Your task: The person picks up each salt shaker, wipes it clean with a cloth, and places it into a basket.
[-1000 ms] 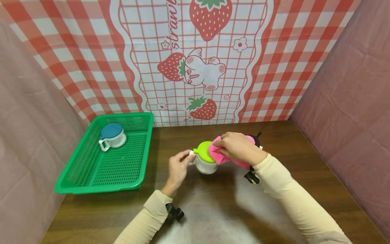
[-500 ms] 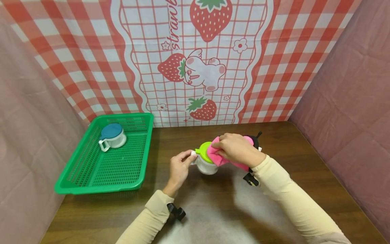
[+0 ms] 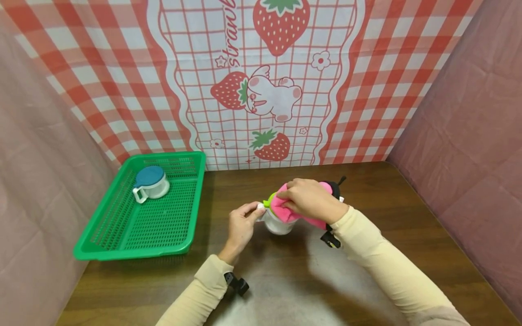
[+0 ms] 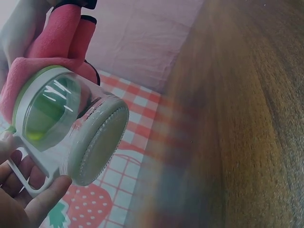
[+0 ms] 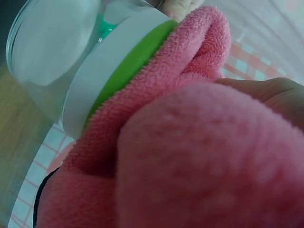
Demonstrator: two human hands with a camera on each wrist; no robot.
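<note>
A clear seasoning jar with a white collar and green lid is held up over the wooden table. My left hand grips its white handle between thumb and fingers. The jar tilts in the left wrist view, its ridged glass base showing. My right hand holds a bunched pink cloth with dark edging, pressed across the top of the lid. Most of the lid is hidden under this cloth in the head view. Folds of terry fabric cover much of the right wrist view.
A green plastic basket stands on the table at the left. Inside it, near the back, sits a similar jar with a blue lid. A checked strawberry curtain hangs behind, and pink cloth walls flank both sides.
The cloth and right hand have moved left across the green lid, covering more of it. The left hand and jar have shifted slightly right. The basket and blue-lidded jar stay in place.
</note>
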